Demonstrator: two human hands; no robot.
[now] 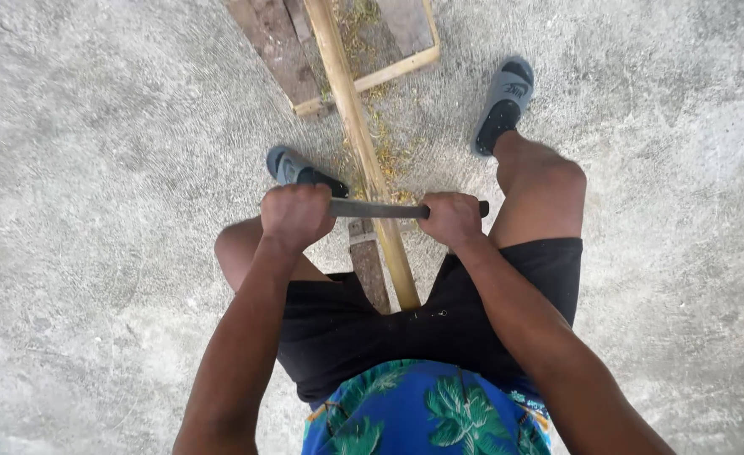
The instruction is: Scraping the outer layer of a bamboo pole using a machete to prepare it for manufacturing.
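Crosswise over the pole (pixel 357 126) lies a blade (pixel 380 209), dark and flat, gripped at both ends; it meets the pole at about mid-scene, between the person's knees. The left hand (pixel 296 215) is curled tight around the blade's left end, knuckles up; the right hand (pixel 450 219) is clenched the same way around the right end, where a short dark stub sticks out past the fist. Whether that stub is a handle or more blade I cannot tell.

The pole is pale yellow-brown wood, long and straight; it runs from the far edge of the scene, leaning slightly left, down toward the near side, where its near end disappears between the thighs against the black shorts (pixel 422 320). Just left of the pole's near part lies a short grey plank (pixel 369 265), also running under the legs. Pale shavings (pixel 386 156) are scattered beside the pole, mostly just to its right and far of the blade.

At the far end the pole crosses a low wooden frame (pixel 372 77) with weathered boards inside it. Each foot wears a grey slipper; the left slipper (pixel 292 167) sits just left of the pole, the right slipper (pixel 505 97) well to the right and farther off. Everything rests on a rough grey concrete floor (pixel 94 168); a blue leaf-print shirt (pixel 427 413) shows at the near edge.
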